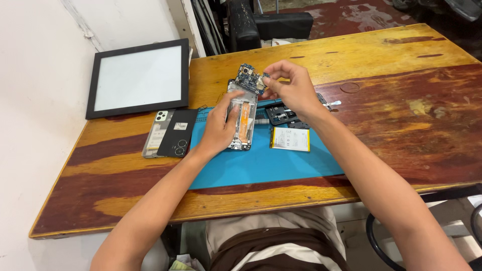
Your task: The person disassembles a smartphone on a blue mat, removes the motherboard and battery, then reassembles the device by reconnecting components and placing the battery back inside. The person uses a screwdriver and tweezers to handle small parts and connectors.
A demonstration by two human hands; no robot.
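Two hands: both are working over an opened phone (242, 120) at the middle of the table (381, 75).
Left hand (221, 128): it is lying flat on the phone frame, fingers spread and pressing down, pinning it to the mat.
Right hand (291, 88): fingertips are pinched shut on a small blue circuit board (249, 78), which is tilting up off the top end of the phone.
Phone: it is lying lengthwise on the blue mat (261, 165), back open, its far end reaching past the mat's far edge.
Mat: it is covering the middle of the table, with a flat battery (290, 139) lying just right of the phone and a dark inner frame piece (282, 114) beyond the battery.
Left of mat: two phone back covers are lying side by side, one pale (156, 133), one black (176, 133).
Far left corner: a black-framed panel (138, 78) with a white face is lying flat near the wall.
Surface: the wooden tabletop is showing worn yellow varnish with dark red patches.
Room: a white wall (35, 100) is running along the left; dark gear is standing beyond the far edge on a reddish floor.
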